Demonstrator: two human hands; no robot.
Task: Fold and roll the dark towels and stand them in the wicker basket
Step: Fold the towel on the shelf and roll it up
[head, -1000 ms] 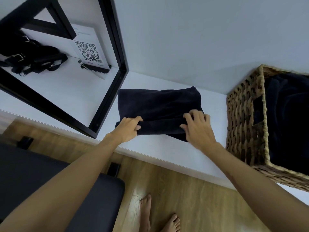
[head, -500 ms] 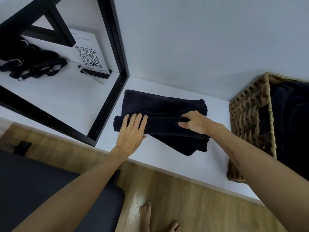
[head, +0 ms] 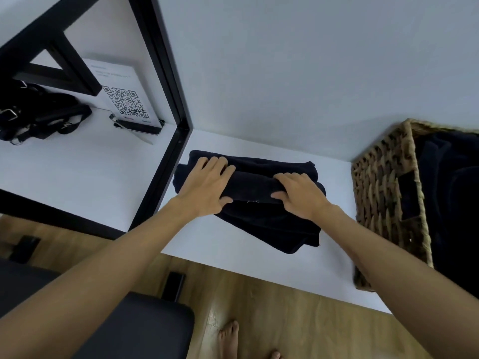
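Basket [head: 383,193] of wicker holds dark towels [head: 451,193].

QR-code sign [head: 124,99] and black straps [head: 39,115] on white shelf [head: 77,172], behind black frame [head: 166,99].
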